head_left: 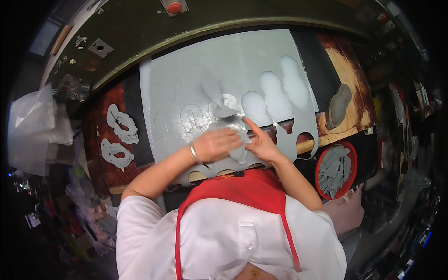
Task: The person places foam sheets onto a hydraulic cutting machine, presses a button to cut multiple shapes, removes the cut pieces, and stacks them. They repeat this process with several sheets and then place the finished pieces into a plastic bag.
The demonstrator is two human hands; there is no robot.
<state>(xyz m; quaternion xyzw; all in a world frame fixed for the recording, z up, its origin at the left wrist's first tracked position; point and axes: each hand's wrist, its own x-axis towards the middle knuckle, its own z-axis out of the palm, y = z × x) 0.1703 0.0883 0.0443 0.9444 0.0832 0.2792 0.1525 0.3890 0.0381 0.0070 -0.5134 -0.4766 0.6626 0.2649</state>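
Note:
A large grey sheet [173, 84] lies across the bench, cut with sole-shaped outlines and several openings. My left hand [217, 144], with a metal bangle at its wrist, lies over the near middle of the sheet, fingers stretched out and slightly blurred. To its right is my right hand [262, 143], its index finger pointing up the sheet and its thumb apart, beside the edge of an opening. A loose grey piece [224, 111] stands partly raised and blurred just beyond my hands. Between the hands, another grey piece [239, 151] is partly covered.
A red bowl [353, 170] of grey scraps stands at the right. A dark grey sole-shaped stack [339, 106] lies on the wooden board [361, 91]. Two stacks of looped grey pieces [122, 125] lie left. A green machine beam [200, 23] with a red button [174, 8] spans the far side.

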